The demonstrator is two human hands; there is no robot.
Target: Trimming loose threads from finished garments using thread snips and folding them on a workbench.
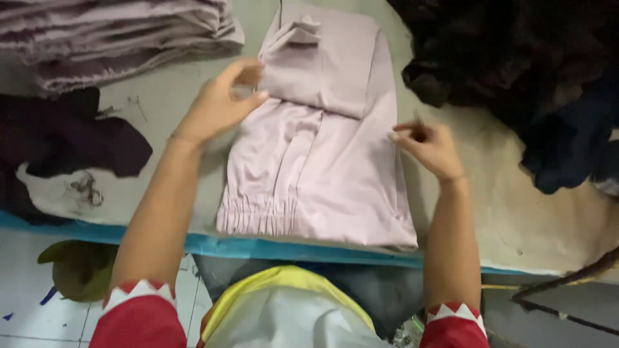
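Garment: one folded pale pink garment (322,161) lay in the middle of the table (516,219), its gathered elastic hem at the near edge and a folded-over part with a small flap at the far end.
Left hand: the left hand (219,103) rested at the garment's left side, by the fold; thumb and fingers were curved together, pinching at the fabric edge, though what exactly sat between them could not be told.
Right hand: the right hand (429,145) was at the garment's right edge, fingers partly curled and pinched on the cloth's border.
Stack: one stack of folded pale pink cloth (116,38) sat far left, apart from the garment.
Dark cloth, left: one dark maroon piece (71,135) lay left of the left arm.
Dark heap, right: one heap of black and dark blue fabric (529,71) filled the far right.
Table edge: a blue strip (271,248) ran along the near edge.
Labels: no package or sign could be made out.
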